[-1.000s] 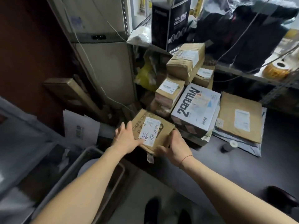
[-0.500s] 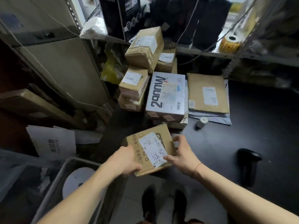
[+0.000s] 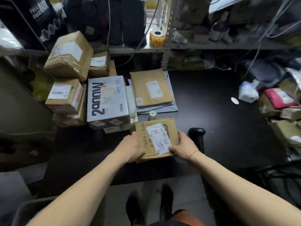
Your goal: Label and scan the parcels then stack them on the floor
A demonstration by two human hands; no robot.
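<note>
A small brown cardboard parcel (image 3: 147,137) with a white shipping label and blue handwriting is held over the black table (image 3: 219,111). My left hand (image 3: 132,147) grips its left side and my right hand (image 3: 182,145) grips its right side, thumb on the label's corner. A black handheld scanner (image 3: 197,133) stands just right of the parcel. A small label roll (image 3: 152,115) stands right behind it. Several labelled parcels are stacked at the left: brown boxes (image 3: 65,97), a white printed box (image 3: 106,100) and a flat brown envelope (image 3: 151,87).
A metal shelf (image 3: 211,45) runs along the back with an orange tape roll (image 3: 157,36) and dark bags. More parcels and a pink packet (image 3: 280,97) crowd the right edge. A grey bin (image 3: 24,211) sits at the lower left. My shoes stand on the pale floor (image 3: 187,190).
Both hands have carried the small parcel from the stack at the left to the right, over the black table beside the scanner. My view has swung right.
</note>
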